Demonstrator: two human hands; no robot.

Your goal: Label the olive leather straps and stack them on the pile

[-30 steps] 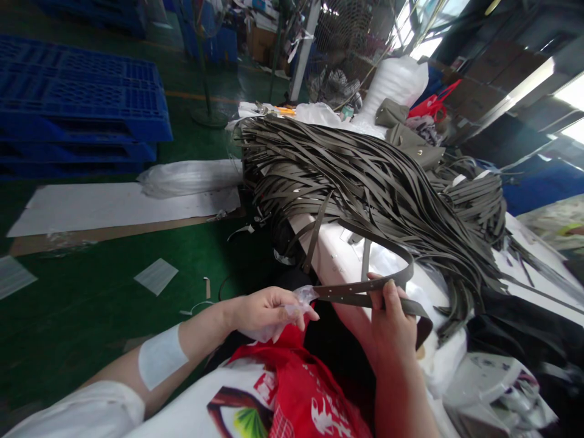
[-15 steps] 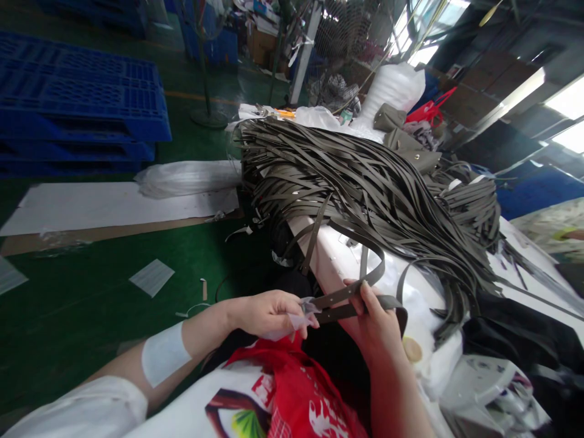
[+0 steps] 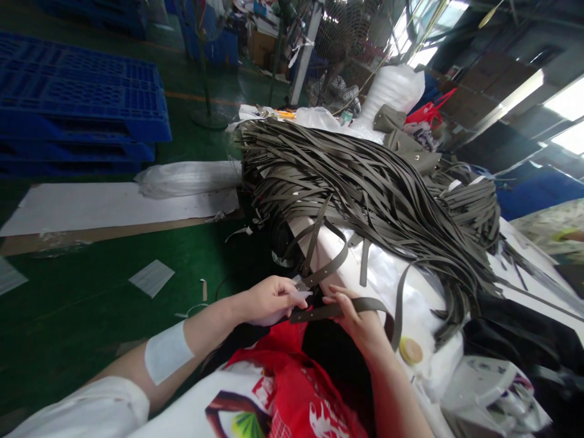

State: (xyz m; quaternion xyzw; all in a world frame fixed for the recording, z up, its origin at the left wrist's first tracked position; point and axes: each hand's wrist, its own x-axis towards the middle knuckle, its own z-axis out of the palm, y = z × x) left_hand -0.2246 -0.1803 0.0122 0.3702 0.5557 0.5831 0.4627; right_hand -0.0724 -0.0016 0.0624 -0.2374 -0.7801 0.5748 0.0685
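Note:
A large heap of olive-grey straps lies across the white-covered table. My left hand is closed on a scrap of clear plastic and on the punched end of one olive strap, which loops up over the table edge. My right hand pinches the other run of that same strap just to the right, fingers curled over it. Both hands sit close together above my lap, in front of the table's near corner.
A red printed bag lies on my lap. A small round tape roll sits on the table by my right wrist. Blue pallets are stacked on the green floor at left, with white sheets and a plastic bundle.
The strap's loop has shrunk and slid leftward through my hands. My right hand moved left and down toward my left hand, which stayed nearly in place.

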